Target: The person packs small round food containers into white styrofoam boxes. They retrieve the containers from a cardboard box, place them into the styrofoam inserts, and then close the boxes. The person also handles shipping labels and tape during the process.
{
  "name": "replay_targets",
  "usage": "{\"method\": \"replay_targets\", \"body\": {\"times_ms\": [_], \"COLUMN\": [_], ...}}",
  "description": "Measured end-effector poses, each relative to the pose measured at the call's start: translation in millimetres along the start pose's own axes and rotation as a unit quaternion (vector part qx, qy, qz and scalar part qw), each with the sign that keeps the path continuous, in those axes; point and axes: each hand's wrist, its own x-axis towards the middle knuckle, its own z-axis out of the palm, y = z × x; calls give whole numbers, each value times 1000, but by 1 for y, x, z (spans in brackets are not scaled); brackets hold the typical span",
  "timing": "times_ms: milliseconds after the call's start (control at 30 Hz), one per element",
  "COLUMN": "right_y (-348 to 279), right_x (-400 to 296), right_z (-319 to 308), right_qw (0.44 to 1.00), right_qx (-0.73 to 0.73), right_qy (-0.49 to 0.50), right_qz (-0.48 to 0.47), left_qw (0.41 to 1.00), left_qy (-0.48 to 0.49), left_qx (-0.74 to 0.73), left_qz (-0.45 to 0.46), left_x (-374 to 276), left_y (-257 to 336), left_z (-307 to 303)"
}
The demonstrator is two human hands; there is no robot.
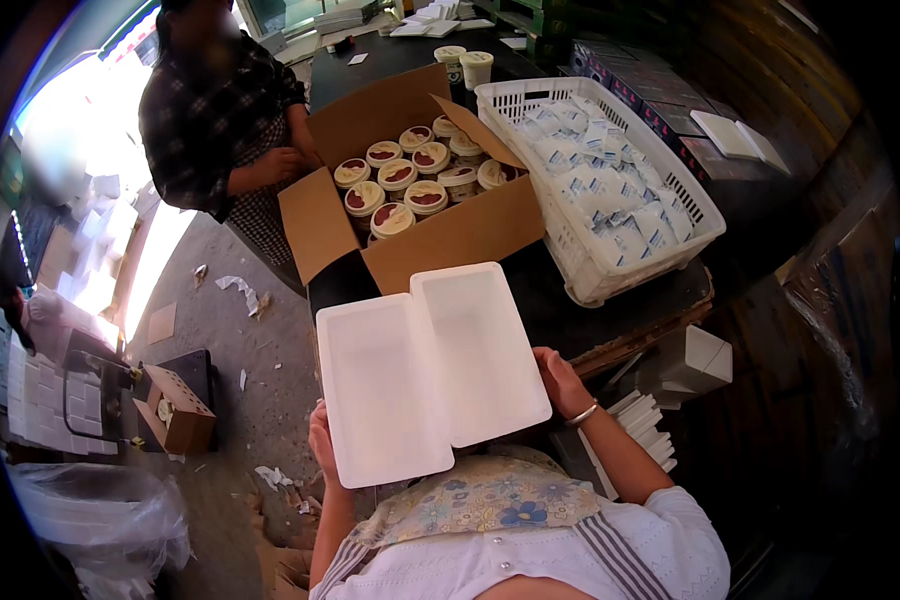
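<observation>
My left hand [322,444] grips the outer edge of a white foam piece [384,394]. A second white foam piece [484,352] is held at its right edge by my right hand [564,384], which has a bangle at the wrist. The two rectangular pieces meet along their long sides, the right one sitting a little farther forward. Whether they are lids or shallow boxes is hard to tell. Just beyond them stands an open cardboard carton [457,244] on the dark table [592,341]. Inside it are several round tubs [397,174] with cream and dark red lids.
A white plastic crate [630,274] of printed sachets [607,180] stands right of the carton. Two tubs [477,69] are behind it. Across the table stands a person [217,127]. White foam pieces [637,431] are stacked low at my right. Paper scraps [240,292] litter the floor.
</observation>
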Motion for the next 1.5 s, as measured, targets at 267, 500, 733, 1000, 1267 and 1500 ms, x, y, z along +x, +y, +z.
{"method": "replay_targets", "body": {"times_ms": [267,500,733,1000,1267,1500], "right_y": [-35,-142,-116,-69,-151,-188], "right_x": [63,157,365,384,322,124], "right_z": [-6,30,109,92,102,97], "right_qw": [981,870,637,566,735,705], "right_qx": [-145,-487,-750,-808,-587,-600], "right_qy": [53,34,-163,-136,-36,-323], "right_qz": [120,-63,-71,-92,-338,-196], "left_qw": [992,949,738,676,935,852], "left_qy": [56,145,-203,-188,-18,-281], "left_qx": [101,277,642,707,353,302], "left_qz": [-46,52,55,-85,-42,-324], "left_x": [37,138,318,331,323,136], "left_y": [-45,42,17,-41,40,142], "left_z": [3,30,173,205,171,129]}}
